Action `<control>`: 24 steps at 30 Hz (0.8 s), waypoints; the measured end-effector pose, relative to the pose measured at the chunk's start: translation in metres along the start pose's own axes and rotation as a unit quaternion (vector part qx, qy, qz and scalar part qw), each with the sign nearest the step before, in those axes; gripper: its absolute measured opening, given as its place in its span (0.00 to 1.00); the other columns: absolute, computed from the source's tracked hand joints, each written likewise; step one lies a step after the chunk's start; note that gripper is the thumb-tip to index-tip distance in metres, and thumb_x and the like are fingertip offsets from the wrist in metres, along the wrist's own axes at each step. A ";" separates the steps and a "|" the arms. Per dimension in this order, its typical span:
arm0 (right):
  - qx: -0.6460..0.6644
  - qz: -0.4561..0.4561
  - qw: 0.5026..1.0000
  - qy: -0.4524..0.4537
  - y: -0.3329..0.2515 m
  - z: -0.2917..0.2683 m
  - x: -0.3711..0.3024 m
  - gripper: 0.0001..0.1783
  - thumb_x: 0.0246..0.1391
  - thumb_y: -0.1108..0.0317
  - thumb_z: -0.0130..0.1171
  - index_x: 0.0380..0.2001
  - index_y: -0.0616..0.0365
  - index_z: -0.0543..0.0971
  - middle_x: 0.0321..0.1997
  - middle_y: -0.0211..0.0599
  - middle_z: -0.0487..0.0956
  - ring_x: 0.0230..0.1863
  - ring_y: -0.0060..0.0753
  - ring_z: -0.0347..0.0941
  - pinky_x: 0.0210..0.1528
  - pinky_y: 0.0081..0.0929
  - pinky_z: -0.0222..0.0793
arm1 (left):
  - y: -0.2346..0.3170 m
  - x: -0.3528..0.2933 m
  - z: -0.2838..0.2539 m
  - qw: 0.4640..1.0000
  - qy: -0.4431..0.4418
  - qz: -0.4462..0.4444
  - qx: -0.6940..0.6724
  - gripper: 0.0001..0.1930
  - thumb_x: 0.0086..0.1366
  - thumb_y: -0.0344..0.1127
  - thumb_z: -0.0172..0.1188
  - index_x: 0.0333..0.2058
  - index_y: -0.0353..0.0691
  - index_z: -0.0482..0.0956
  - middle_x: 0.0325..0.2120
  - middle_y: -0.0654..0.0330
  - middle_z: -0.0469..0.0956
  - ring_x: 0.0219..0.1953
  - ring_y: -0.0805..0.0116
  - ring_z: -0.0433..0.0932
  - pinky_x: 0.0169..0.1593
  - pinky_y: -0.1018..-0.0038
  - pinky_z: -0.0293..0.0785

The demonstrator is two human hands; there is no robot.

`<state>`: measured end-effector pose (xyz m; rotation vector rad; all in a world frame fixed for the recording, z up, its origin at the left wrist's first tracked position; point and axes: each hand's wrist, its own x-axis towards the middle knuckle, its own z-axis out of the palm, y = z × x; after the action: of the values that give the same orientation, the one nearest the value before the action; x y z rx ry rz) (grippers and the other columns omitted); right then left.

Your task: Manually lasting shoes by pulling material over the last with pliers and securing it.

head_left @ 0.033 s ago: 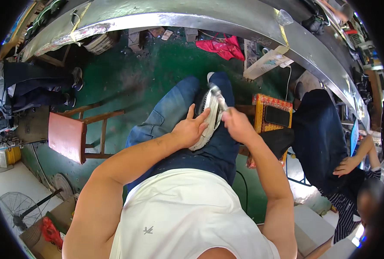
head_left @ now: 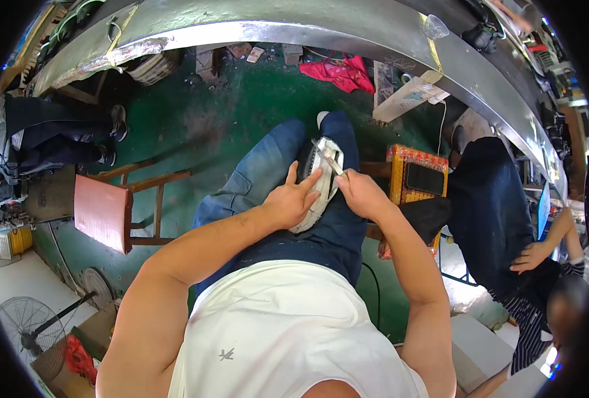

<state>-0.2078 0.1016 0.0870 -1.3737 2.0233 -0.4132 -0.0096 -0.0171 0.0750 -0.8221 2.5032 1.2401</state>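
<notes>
A shoe [head_left: 313, 211] with a whitish upper and a dark edge lies across my thighs, its far end toward my knees. My left hand [head_left: 293, 201] holds it from the left, with the forefinger raised and other fingers spread over its side. In my right hand [head_left: 362, 194] is the handle of a metal hammer [head_left: 334, 163]. The hammer's far end rests on or just above the far part of the shoe; I cannot tell whether it touches. My palm covers the rest of its handle.
A long metal bench [head_left: 254, 32] crosses ahead. To the left stands a stool [head_left: 103, 211], with a fan [head_left: 29, 325] nearer. A phone [head_left: 425, 179] lies on a yellow-and-red stool [head_left: 399, 182] at right, beside a seated person [head_left: 490, 199]. Pink cloth [head_left: 344, 73] is on the floor.
The hammer has come down and nearer to me onto the shoe's far part, and my right hand has shifted slightly with it. My left hand and the shoe stay nearly in place.
</notes>
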 end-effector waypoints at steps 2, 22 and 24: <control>0.029 0.014 0.999 -0.026 -0.007 -0.015 0.004 0.26 0.72 0.52 0.42 0.36 0.68 0.74 0.35 0.65 0.79 0.41 0.70 0.75 0.46 0.55 0.69 | -0.001 -0.003 -0.002 0.998 0.010 0.038 0.046 0.30 0.75 0.47 0.46 0.73 0.56 0.52 0.67 0.20 0.46 0.47 0.29 0.79 0.56 0.52 0.75; 0.172 0.079 0.979 -0.072 -0.024 0.028 -0.072 0.23 0.72 0.53 0.44 0.37 0.66 0.74 0.29 0.53 0.80 0.35 0.56 0.79 0.38 0.45 0.72 | -0.023 -0.028 0.006 0.984 0.026 -0.021 -0.175 0.50 0.60 0.40 0.69 0.72 0.29 0.48 0.65 0.33 0.64 0.68 0.47 0.67 0.70 0.68 0.60; 0.209 0.101 0.968 -0.094 -0.017 0.032 -0.080 0.23 0.72 0.53 0.44 0.39 0.66 0.75 0.29 0.49 0.81 0.33 0.47 0.80 0.37 0.41 0.73 | -0.012 -0.028 -0.005 0.969 -0.091 -0.091 -0.209 0.56 0.55 0.36 0.72 0.74 0.37 0.44 0.64 0.35 0.67 0.65 0.47 0.70 0.68 0.69 0.62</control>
<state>-0.1553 0.1707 0.0998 -0.9053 1.7713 -0.5568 0.0200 -0.0165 0.0826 -0.9533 1.9992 1.7175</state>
